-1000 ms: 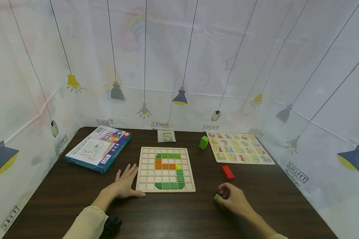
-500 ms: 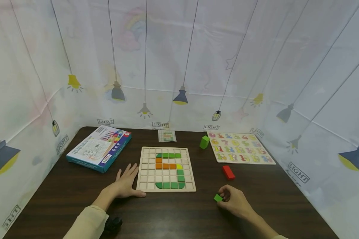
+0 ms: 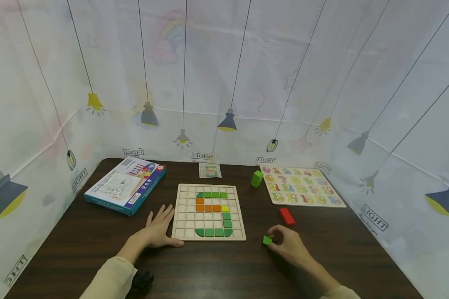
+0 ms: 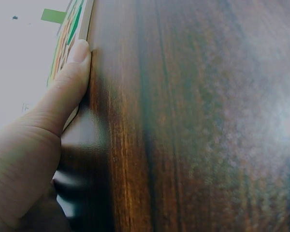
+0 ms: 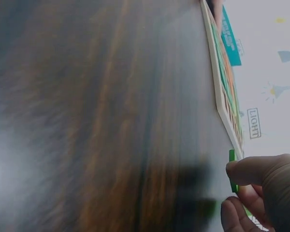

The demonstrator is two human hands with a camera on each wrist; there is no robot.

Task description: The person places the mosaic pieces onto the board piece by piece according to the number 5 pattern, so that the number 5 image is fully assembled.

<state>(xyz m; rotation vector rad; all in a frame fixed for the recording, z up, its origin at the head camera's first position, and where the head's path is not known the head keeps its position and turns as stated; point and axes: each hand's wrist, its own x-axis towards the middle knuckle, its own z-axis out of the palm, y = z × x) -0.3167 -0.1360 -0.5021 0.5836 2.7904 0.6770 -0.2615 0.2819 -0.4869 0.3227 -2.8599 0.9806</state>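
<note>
The left hand lies flat on the dark table, fingers straight, its thumb pressed against the near-left edge of the wooden grid board. Right of the board, the right hand pinches a small green tile in curled fingertips, near a red block.

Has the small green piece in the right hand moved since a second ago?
Yes. The right hand holds the small green piece closer to the wooden grid board than before, further from the person and level with the board's near edge.
</note>
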